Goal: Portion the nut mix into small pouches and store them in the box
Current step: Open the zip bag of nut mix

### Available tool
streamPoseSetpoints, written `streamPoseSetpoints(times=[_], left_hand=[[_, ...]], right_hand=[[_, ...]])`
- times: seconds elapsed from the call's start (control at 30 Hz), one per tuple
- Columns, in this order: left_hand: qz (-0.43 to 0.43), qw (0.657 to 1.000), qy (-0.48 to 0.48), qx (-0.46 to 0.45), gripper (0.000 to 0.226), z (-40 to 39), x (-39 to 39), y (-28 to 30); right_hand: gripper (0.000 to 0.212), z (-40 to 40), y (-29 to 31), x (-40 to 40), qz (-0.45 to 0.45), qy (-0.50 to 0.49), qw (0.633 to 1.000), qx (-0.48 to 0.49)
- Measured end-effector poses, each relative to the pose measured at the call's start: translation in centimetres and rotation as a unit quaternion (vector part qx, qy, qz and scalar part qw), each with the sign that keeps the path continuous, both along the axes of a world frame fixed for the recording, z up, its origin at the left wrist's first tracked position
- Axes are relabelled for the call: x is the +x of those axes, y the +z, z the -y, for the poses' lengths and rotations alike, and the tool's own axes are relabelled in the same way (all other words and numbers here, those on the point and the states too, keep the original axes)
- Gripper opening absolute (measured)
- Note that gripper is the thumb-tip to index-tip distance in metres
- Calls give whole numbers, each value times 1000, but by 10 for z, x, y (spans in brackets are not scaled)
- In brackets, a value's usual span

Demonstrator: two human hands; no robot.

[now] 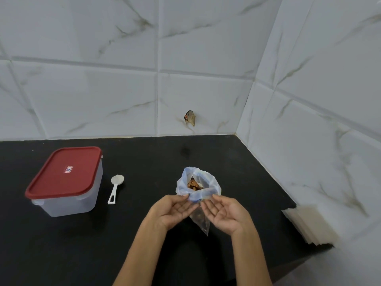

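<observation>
White marble-patterned tiles (103, 96) close off the back and right side of a black countertop (144, 234), on which the work is laid out. Near the middle of the counter a clear plastic bag (198, 182) of nut mix (193, 185) is held up with its mouth gaping toward the camera. Its near rim is pinched by the left hand (173, 211) on one side and by the right hand (226, 215) on the other, palms turned upward and the remaining fingers loosely spread; the lower part of the bag hangs down between the wrists.

Well apart to the left, a translucent box (68, 195) is seen with its red lid (64, 172) pressed on, and a white spoon (115, 188) is laid just beside it, bowl toward the wall. At the right edge of the counter a stack of flat pale sheets (309, 226) is set against the wall; these may be the small pouches, though that cannot be confirmed.

The step in hand is judged to be the opening of the supply bag, so portioning has not yet begun and nothing appears to be stored. For the next move, one hand would need to be freed for the spoon or a pouch while the bag is kept upright, lest the mix be spilled; the lid must also be lifted before storage.
</observation>
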State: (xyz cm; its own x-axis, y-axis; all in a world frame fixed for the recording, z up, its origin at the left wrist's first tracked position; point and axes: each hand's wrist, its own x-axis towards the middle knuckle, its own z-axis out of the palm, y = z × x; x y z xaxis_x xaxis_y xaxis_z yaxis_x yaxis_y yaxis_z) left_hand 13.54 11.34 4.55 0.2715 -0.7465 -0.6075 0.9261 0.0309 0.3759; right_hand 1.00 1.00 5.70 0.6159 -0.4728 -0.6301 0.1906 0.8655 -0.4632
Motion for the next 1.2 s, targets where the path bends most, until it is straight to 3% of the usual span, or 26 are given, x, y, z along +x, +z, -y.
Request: streamPoseSetpoints(times=[0.1,0.2,0.3,0.37,0.43,0.5,0.6,0.67,0.8,0.9,1.07,1.1,1.2], left_hand=[[-25,1000,-13,7,31,4,-6,-7],[2,997,-21,78,38,12,-17,-13],[115,981,-46,147,35,12,-11,-17],[258,935,-85,227,22,9,-1,-17],[380,874,-86,291,15,7,9,-13],[458,836,-56,298,22,9,18,-8],[538,790,-27,293,35,24,28,-4],[588,752,-49,292,38,38,33,-2],[611,739,-91,270,28,62,36,2],[618,737,-103,254,22,70,39,3],[559,785,-152,221,18,70,49,3],[540,799,-155,215,18,70,50,4],[490,830,-172,205,16,68,49,11]], right_hand=[[20,-7,-8,-3,47,-20,996,78],[28,-13,-18,-1,15,-22,996,80],[35,-8,-24,-5,-91,-22,995,-25],[27,0,-25,-8,-205,-9,969,-136],[20,7,-23,-9,-330,-7,908,-257],[20,12,-16,-6,-396,-31,831,-389],[23,17,4,7,-382,-76,732,-559],[30,25,11,26,-376,-6,663,-647],[48,41,7,64,-405,208,548,-702],[30,51,6,76,-423,255,503,-710],[17,59,8,80,-439,258,502,-699],[18,60,6,81,-441,254,531,-678],[15,62,7,84,-416,248,677,-553]])
